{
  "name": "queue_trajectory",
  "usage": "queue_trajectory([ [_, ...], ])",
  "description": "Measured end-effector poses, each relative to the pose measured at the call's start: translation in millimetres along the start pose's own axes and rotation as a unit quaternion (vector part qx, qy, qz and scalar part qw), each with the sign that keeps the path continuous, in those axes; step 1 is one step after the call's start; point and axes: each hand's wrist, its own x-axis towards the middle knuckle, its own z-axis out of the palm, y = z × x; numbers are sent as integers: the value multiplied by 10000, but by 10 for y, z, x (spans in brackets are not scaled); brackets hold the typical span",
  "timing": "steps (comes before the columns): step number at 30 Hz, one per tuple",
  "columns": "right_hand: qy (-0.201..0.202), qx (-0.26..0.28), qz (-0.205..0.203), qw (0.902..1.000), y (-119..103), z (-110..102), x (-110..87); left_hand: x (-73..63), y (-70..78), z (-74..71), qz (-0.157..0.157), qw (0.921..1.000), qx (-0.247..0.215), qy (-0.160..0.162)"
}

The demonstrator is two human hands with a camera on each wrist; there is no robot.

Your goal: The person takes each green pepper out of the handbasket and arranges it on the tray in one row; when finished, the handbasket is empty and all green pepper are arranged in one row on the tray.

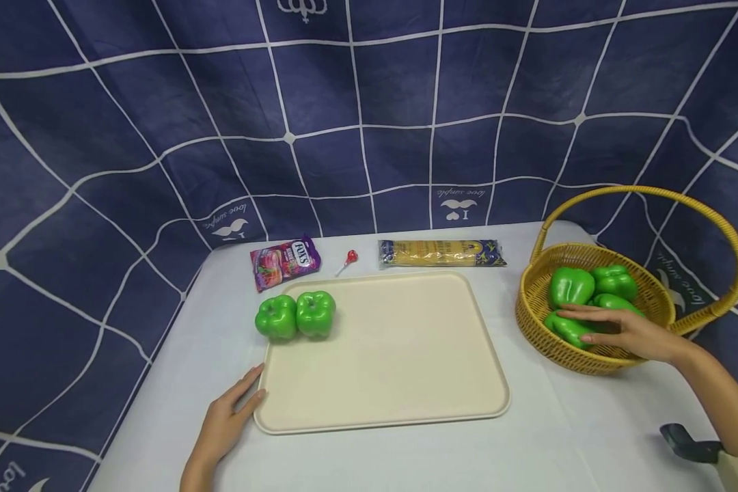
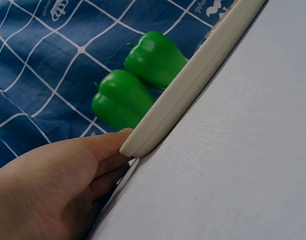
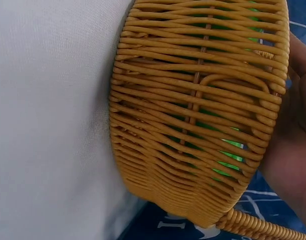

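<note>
My right hand (image 1: 621,331) reaches into the yellow wicker basket (image 1: 531,335), its thumb and fingers on either side of a green bell pepper (image 1: 567,329). More green bell peppers (image 1: 570,285) lie around it. Woven basket wall (image 3: 192,115) hides most of that grip in the right wrist view. At the cream tray's (image 1: 381,369) left edge, my left hand (image 1: 224,420) rests with extended fingers touching the rim (image 2: 167,105). Two green bell peppers (image 1: 316,313) sit side by side at the tray's far left corner, the outer one (image 1: 276,317) overlapping the rim.
Behind the tray lie a purple candy bag (image 1: 285,262), a red lollipop (image 1: 351,257) and a long pack of pasta (image 1: 441,253). The basket's tall handle (image 1: 652,193) arches over its opening. A blue checked cloth (image 1: 369,123) hangs behind the white table (image 1: 566,437).
</note>
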Motion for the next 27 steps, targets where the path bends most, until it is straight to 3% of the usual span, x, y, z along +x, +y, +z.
queue_trajectory([
  [10,-108,-155,219,9996,-14,-3,44,0,-6,-2,27,10000,-60,13],
  [21,108,-558,381,9977,-37,-8,76,2,-21,0,108,9999,-83,12],
  [27,98,-511,576,9970,-24,-12,119,-2,-14,-12,181,9998,-44,64],
])
